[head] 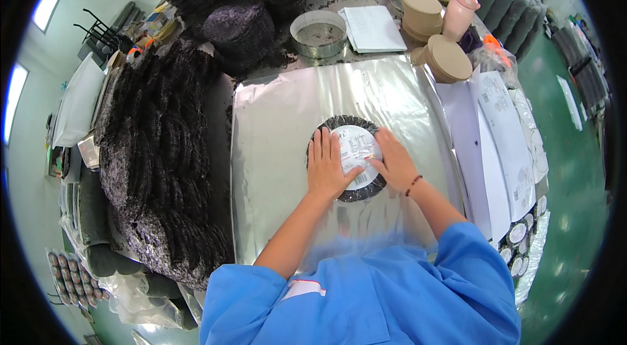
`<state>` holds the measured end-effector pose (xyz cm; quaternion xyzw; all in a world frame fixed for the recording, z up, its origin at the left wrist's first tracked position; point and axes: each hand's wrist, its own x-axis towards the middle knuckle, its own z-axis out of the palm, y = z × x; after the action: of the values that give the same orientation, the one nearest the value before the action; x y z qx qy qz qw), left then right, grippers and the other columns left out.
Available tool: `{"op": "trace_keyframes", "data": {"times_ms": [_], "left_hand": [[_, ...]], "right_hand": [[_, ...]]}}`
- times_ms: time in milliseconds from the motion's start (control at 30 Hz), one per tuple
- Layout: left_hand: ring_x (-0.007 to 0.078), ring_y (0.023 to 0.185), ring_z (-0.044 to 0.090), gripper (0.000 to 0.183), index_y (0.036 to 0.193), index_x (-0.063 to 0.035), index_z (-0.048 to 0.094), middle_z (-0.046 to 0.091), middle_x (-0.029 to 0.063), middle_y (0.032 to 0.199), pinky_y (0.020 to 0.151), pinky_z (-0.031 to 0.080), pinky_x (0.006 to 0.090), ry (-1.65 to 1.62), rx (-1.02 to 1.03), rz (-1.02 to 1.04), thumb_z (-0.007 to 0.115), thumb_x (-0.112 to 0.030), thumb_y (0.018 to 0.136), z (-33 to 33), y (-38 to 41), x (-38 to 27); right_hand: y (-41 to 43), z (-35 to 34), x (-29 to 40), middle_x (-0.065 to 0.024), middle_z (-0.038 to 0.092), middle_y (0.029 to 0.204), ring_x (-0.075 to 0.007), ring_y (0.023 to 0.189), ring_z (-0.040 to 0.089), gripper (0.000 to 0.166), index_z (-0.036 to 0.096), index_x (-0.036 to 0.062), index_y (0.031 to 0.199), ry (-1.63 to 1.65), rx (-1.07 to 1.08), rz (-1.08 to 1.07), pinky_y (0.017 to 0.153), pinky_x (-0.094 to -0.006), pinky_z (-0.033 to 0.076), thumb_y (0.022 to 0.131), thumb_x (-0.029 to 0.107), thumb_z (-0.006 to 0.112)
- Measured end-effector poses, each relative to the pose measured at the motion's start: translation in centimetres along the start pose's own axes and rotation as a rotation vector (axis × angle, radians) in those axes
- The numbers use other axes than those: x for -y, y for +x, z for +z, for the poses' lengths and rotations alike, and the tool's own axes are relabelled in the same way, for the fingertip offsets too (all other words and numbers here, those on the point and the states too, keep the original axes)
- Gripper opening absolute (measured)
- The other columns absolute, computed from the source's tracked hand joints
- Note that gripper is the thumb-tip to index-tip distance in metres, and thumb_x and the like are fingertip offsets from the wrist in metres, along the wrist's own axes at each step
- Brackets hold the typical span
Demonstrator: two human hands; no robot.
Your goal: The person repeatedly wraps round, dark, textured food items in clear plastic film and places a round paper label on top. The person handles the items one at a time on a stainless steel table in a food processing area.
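Observation:
A round pack of dark dried seaweed [351, 195] in clear film, with a round white printed label [361, 142] on top, lies on a shiny metal sheet [279, 149]. My left hand [327, 164] rests flat on the pack's left side, its fingers pointing away from me and its thumb over the label's lower edge. On the right side lies my right hand [396, 161], a beaded bracelet at its wrist, thumb on the label. Neither hand is closed around the pack. The palms hide parts of its rim.
Stacked dark seaweed sheets [161, 164] stand at the left. Behind the metal sheet are round seaweed stacks [238, 34], a metal ring [318, 34], a paper pad [374, 29], round tan discs [446, 58] and a pink bottle [460, 12]. Printed label sheets [507, 139] lie right.

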<state>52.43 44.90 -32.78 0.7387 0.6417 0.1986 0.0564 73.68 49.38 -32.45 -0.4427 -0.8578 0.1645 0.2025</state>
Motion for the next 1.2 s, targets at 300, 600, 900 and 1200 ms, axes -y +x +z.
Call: {"op": "trace_keyframes", "data": {"times_ms": [300,600,900,1200], "left_hand": [[0.0368,0.146,0.006,0.086,0.148,0.0054,0.015,0.011,0.0242,0.156,0.117,0.007,0.0476,-0.207,0.07,-0.082,0.05,-0.051,0.092,-0.9,2.0,1.5],[0.0402,0.112,0.052,0.046,0.116,0.0026,0.057,0.058,0.0207,0.116,0.099,0.041,0.0462,0.405,-0.506,0.115,0.065,-0.011,0.073,-25.3,6.6,8.8],[0.0374,0.123,0.048,0.07,0.139,-0.0023,0.036,0.049,0.021,0.134,0.102,0.04,0.0456,0.916,-0.143,-0.769,0.061,-0.026,0.078,-39.1,2.9,22.1],[0.0351,0.111,0.056,0.063,0.134,-0.0104,0.046,0.056,0.0156,0.122,0.09,0.047,0.0468,0.956,-0.202,-0.667,0.064,-0.035,0.08,-37.3,4.1,24.4]], "right_hand": [[-1.5,-5.5,-2.4,-0.0023,0.063,0.086,-0.0087,0.066,0.055,0.031,0.063,0.0024,0.109,1.117,0.075,0.578,0.056,-0.0229,0.043,0.085,0.022,0.066],[3.3,-12.2,-11.4,-0.0074,0.062,0.109,-0.017,0.101,0.057,0.032,0.057,-0.0022,0.119,0.375,-0.67,0.251,0.09,-0.0305,0.044,0.09,0.011,0.062],[11.9,-15.9,-21.9,-0.013,0.062,0.1,-0.0281,0.098,0.058,0.045,0.066,0.0013,0.103,-0.133,-0.145,0.438,0.086,-0.0365,0.047,0.065,0.019,0.082],[10.2,-12.1,-9.5,-0.0085,0.057,0.076,-0.0259,0.076,0.059,0.005,0.06,0.0078,0.074,-0.495,-0.482,-0.309,0.068,-0.0362,0.049,0.076,0.012,0.059]]}}
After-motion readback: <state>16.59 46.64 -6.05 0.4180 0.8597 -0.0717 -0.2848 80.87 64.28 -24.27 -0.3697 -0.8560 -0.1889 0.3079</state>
